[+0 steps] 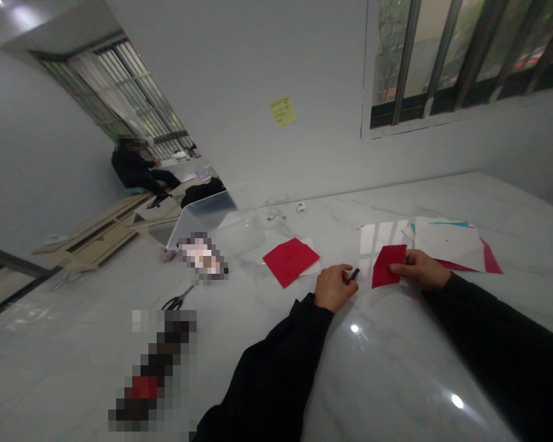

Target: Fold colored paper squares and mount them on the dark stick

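Note:
My left hand [336, 287] is closed over the marble-patterned table, with a small dark bar-like object [354, 274] between the fingers; its kind is unclear. To the right of it, my right hand [421, 270] pinches a piece of red paper [384, 270] by its right edge, thumb on top. The paper looks folded, with a slanted upper left side. Beyond my left hand lies a red paper square [290, 261], turned cornerwise and partly covering a white sheet [311, 270].
A stack of coloured and white sheets [449, 242] lies behind my right hand. Scissors [177, 301], a blurred-out item [205, 258] and a clear plastic box [239, 230] are at left. A small white cube [300, 207] stands near the wall. A person [133, 166] sits in the background.

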The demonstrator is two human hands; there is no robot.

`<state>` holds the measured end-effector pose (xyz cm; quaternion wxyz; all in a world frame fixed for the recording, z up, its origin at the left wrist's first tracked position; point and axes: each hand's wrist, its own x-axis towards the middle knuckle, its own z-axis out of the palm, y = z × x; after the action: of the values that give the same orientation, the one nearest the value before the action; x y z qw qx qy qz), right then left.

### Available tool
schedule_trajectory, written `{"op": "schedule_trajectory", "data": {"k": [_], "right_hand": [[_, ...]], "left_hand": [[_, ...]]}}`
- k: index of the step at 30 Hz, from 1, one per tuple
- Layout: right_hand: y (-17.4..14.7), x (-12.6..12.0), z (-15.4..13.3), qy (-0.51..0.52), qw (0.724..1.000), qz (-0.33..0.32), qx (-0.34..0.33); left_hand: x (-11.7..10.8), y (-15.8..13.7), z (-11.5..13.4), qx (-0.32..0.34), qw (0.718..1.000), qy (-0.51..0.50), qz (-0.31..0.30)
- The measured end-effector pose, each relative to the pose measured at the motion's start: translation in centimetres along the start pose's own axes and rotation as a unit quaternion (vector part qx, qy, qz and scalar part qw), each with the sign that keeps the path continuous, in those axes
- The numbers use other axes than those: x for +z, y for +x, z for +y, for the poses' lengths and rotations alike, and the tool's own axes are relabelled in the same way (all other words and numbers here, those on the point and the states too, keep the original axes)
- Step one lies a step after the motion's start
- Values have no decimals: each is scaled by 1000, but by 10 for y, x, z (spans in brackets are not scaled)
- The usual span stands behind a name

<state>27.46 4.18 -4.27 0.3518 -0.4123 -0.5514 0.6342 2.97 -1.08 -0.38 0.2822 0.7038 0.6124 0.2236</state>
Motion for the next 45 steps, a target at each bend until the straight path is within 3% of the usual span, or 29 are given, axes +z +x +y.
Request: {"op": "schedule_trajectory", "data": {"k": [2,5,10,16,20,38,45], "right_hand": [[-2,1,-6,-30,1000,-4,-8],[-7,7,-18,-76,996,-30,-31],[-16,16,-36,-167,975,-88,-121],[-19,22,-44,-233,936,-96,-248],[-20,24,-44,-244,926,-91,-274],[-25,29,-37,-241,950,-67,-185],[-24,30,-34,-191,968,-76,-146]], "left_hand": [[-8,1,-2,-7,991,-122,-62],[-16,2,-5,-16,948,-291,-131],[-19,1,-5,-10,887,-415,-204],[-20,0,-2,5,879,-419,-228],[-22,-1,-1,4,882,-409,-234],[-21,-5,-1,21,897,-376,-233],[-15,-6,-7,3,876,-417,-243]]}}
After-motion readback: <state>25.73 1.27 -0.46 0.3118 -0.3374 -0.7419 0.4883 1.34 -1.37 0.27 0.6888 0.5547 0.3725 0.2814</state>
